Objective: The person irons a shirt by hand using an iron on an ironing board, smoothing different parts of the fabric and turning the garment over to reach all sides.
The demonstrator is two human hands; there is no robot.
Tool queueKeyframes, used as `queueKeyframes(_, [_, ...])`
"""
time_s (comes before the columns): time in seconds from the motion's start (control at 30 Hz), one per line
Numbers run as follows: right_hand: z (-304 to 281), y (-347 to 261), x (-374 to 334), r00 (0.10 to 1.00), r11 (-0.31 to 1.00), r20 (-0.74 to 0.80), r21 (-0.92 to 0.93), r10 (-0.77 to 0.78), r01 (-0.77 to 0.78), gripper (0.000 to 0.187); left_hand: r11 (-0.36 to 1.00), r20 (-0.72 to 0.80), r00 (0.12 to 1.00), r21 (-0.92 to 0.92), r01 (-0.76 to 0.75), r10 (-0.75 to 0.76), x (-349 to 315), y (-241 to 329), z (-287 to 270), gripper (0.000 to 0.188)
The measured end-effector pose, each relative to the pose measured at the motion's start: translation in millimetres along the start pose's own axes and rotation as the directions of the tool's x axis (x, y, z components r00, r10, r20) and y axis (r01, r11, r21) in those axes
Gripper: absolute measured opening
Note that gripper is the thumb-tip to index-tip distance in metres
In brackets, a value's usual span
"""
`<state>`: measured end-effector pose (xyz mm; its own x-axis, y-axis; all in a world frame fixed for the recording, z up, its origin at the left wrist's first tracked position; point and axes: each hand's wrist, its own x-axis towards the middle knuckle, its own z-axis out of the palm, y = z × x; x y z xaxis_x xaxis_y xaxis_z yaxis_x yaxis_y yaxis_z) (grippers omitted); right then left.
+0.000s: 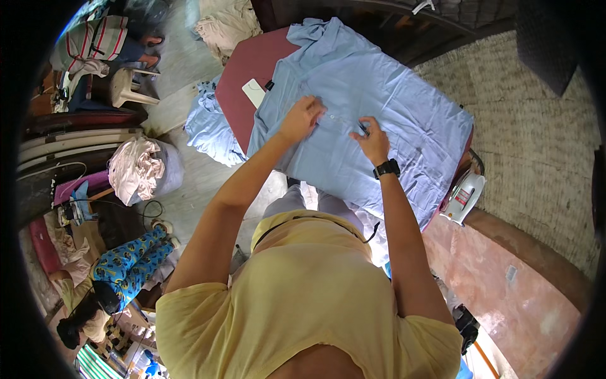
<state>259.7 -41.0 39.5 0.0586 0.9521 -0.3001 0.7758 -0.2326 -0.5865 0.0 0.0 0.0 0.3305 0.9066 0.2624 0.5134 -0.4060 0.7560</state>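
A light blue shirt (391, 95) lies spread over a maroon-topped table (249, 63), wrinkled in places. Over its middle, my left hand (302, 119) has its fingertips drawn together close to the cloth; what they pinch, if anything, is too small to make out. To its right, a small dark tool (364, 128) sits between the thumb and fingers of my right hand (374, 144). Its exact kind does not show. A pale round button (332, 116) appears on the fabric between both hands.
On the table's left lies a white flat rectangular object (254, 93) beside a black clip. More blue cloth (218, 126) hangs at the left edge. A white iron (464, 197) is at the right end. Leftward are a bag of pale cloth (167, 165), a plastic chair (129, 88) and other people.
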Motion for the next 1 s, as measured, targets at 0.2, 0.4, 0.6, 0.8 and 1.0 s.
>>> queueKeyframes(0.2, [-1.7,-46.6,9.5,0.973,0.969,-0.162,0.161,-0.162,0.188,0.052,0.973,-0.424,0.898,0.138,0.187,-0.113,-27.1,24.3,-54.7,0.035])
queueKeyframes(0.4, [77.0,-171.1,94.2,0.908,0.837,0.022,0.397,-0.419,0.376,0.036,0.904,-0.614,0.713,-0.001,0.427,-0.338,-122.9,-6.6,-82.6,0.031])
queueKeyframes(0.6, [174.4,-246.7,194.0,0.909,0.855,-0.188,0.312,-0.372,0.414,0.045,0.829,-0.582,0.638,-0.12,0.547,-0.505,-179.7,10.1,-77.7,0.029])
queueKeyframes(0.8, [173.9,-280.0,185.0,0.893,0.881,-0.282,0.224,-0.351,0.417,0.058,0.839,-0.567,0.668,-0.078,0.539,-0.482,-196.2,3.6,-79.6,0.029])
queueKeyframes(1.0, [111.9,-210.6,65.4,0.719,0.75,-0.466,0.159,-0.516,0.642,0.042,0.929,-0.55,0.825,0.224,0.294,-0.128,-80.6,-12.5,-112.9,0.025])
